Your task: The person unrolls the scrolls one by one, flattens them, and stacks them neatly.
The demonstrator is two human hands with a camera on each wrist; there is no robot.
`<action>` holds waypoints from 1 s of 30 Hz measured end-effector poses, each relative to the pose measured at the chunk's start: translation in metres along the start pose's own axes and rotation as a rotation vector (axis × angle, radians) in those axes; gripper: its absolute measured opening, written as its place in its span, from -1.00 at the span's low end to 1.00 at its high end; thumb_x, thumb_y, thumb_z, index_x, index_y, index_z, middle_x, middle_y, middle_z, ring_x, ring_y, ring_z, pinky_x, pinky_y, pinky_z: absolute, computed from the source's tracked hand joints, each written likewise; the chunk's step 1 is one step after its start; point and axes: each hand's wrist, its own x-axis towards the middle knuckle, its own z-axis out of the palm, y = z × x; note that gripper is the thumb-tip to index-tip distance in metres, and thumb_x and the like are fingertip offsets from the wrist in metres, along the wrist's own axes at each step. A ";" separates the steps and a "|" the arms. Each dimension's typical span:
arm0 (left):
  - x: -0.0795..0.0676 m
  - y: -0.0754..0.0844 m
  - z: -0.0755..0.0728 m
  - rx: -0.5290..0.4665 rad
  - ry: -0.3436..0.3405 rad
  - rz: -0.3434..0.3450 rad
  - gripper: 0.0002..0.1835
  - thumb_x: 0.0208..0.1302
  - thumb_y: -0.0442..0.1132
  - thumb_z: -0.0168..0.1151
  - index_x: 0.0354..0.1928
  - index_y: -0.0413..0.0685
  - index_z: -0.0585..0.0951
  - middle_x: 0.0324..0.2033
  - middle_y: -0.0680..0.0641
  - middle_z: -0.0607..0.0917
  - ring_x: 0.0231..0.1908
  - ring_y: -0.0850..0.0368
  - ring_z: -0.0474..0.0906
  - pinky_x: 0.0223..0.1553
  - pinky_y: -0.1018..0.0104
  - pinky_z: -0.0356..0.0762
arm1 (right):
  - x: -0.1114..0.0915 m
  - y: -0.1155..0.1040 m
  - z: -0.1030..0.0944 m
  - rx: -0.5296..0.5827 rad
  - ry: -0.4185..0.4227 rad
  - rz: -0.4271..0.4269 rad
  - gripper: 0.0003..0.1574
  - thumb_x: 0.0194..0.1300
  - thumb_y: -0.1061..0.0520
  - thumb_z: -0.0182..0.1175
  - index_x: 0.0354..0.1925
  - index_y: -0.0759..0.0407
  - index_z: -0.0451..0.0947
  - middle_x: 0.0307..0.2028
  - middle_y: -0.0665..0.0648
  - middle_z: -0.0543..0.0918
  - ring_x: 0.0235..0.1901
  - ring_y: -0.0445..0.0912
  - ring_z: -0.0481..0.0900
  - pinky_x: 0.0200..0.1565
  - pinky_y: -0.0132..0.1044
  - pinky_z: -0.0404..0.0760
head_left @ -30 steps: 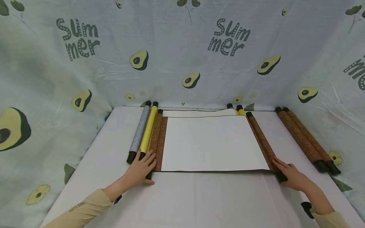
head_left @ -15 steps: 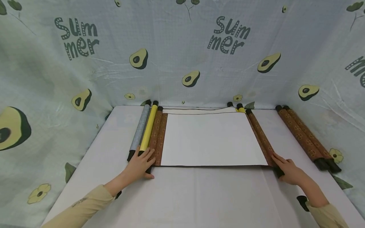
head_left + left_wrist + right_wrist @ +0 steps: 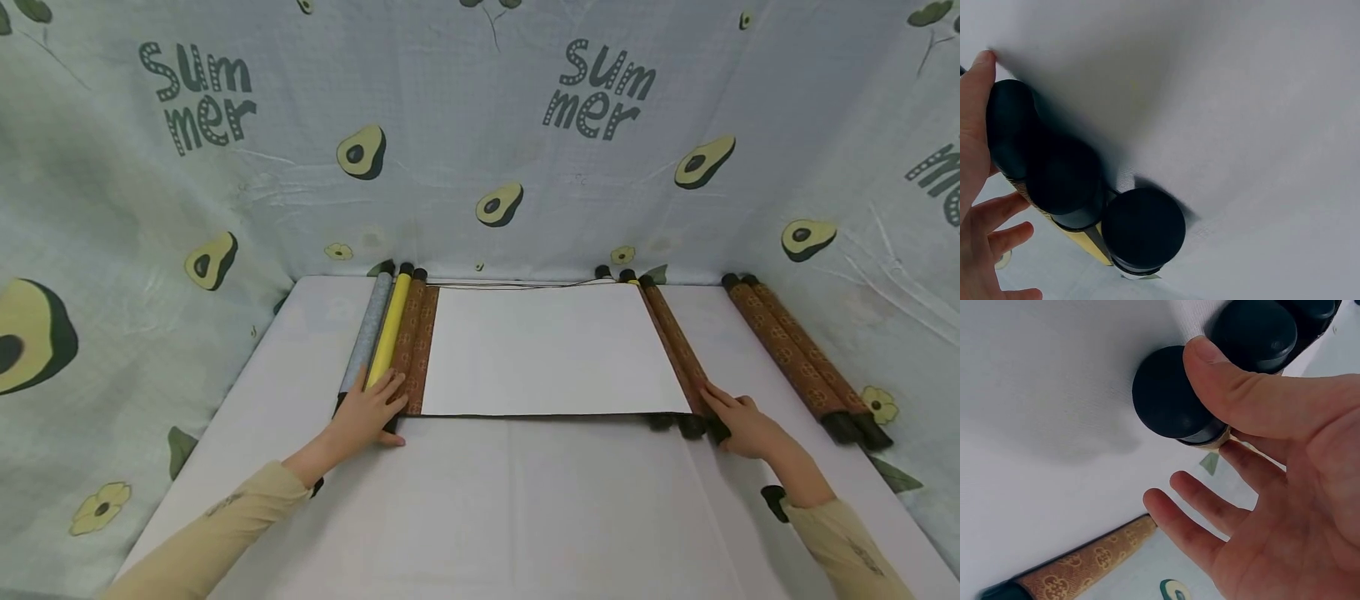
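Note:
A partly unrolled scroll with a white sheet (image 3: 551,350) lies on the table, a brown patterned roll (image 3: 408,337) at its left and another brown roll (image 3: 678,350) at its right. My left hand (image 3: 365,414) holds the near end of the left brown roll. Its thumb lies along the black end knob (image 3: 1010,122) in the left wrist view. My right hand (image 3: 753,429) pinches the near end of the right roll, thumb on the black knob (image 3: 1172,394) and index finger at its other side. Ring and little fingers stand off the roll.
A yellow roll (image 3: 390,329) and a grey roll (image 3: 367,333) lie left of the held scroll. Farther right, two brown rolls (image 3: 795,358) lie side by side near the table edge (image 3: 911,521). A printed cloth (image 3: 450,108) hangs behind and at the sides.
Both hands have moved the scroll away from the body toward the back cloth. Its white sheet now covers most of the sheets behind it. The right hand has shifted slightly left.

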 end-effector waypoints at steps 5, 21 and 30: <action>0.007 -0.004 0.006 -0.015 0.033 -0.007 -0.21 -0.13 0.44 -0.01 0.09 0.10 0.50 0.19 -0.10 0.40 0.24 -0.03 0.24 0.14 -0.20 0.17 | 0.005 0.001 -0.002 -0.009 -0.004 -0.002 -0.04 -0.13 0.37 0.27 0.22 0.55 0.05 0.24 0.46 0.07 -0.02 0.49 0.16 -0.37 0.03 0.47; 0.012 -0.009 0.014 -0.071 0.055 -0.027 -0.21 -0.11 0.43 0.00 0.11 0.10 0.48 0.21 -0.10 0.38 0.27 -0.04 0.19 0.16 -0.25 0.09 | 0.011 0.002 -0.001 0.061 -0.037 -0.018 -0.05 -0.05 0.40 0.15 0.26 0.54 -0.07 0.32 0.43 -0.11 0.04 0.48 0.06 -0.28 0.11 0.43; 0.010 -0.004 0.013 -0.065 0.077 -0.033 -0.21 -0.08 0.40 0.03 0.16 0.09 0.43 0.21 -0.09 0.39 0.28 -0.02 0.18 0.15 -0.24 0.12 | 0.014 0.001 0.000 0.017 -0.041 0.016 -0.05 -0.08 0.39 0.10 0.27 0.51 -0.06 0.31 0.41 -0.04 0.08 0.44 0.07 -0.15 0.30 0.28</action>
